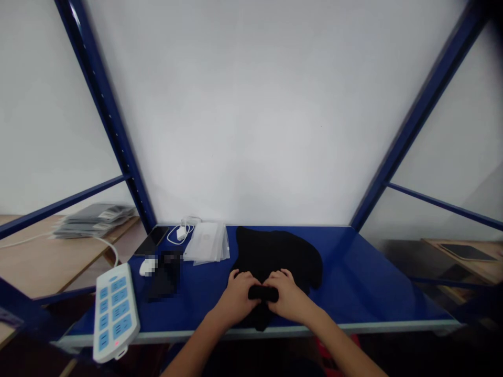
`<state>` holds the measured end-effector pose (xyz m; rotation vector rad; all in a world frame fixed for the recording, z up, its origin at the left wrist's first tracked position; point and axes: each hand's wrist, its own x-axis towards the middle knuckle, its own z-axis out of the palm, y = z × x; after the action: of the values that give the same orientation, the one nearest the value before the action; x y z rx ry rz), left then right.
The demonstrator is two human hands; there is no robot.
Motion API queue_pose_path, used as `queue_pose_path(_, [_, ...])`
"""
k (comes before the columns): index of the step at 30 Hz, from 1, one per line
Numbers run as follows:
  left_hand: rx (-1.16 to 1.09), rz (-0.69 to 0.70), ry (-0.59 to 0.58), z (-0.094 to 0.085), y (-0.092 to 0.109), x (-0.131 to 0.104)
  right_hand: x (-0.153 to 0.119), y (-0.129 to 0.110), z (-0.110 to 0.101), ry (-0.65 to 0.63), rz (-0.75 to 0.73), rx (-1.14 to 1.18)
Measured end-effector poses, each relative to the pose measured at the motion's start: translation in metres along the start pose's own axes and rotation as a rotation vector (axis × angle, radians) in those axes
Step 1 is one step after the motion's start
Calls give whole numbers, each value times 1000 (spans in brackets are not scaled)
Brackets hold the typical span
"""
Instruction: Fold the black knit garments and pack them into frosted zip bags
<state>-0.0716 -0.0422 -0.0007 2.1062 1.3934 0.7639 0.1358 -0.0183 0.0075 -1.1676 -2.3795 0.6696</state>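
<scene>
A black cloth lies spread on the blue table, and part of it reaches the front edge. Near that edge, a small black rolled or folded bundle is held between both hands. My left hand grips its left end with curled fingers. At its right end, my right hand is closed in the same way. Whether the bundle is part of the larger cloth cannot be made out, black against black.
Clear plastic bags, a white charger with cable, a dark phone, a white object and a black item lie left. A power strip sits at the front left corner. Blue posts flank the table.
</scene>
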Motion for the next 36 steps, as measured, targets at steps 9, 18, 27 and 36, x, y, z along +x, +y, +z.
queue_pose_path(9, [-957,-271,330,-12,9,16,24,-7,-2,328,146,1213])
queue_pose_path(18, [-683,-223,582,14,3,30,57,-28,34,512,368,1488])
queue_pose_path(27, [-69,-238,538,-54,-56,59,54,7,10,702,431,1095])
queue_pose_path(36, [299,-544,329,-100,-108,72,44,4,6,557,326,879])
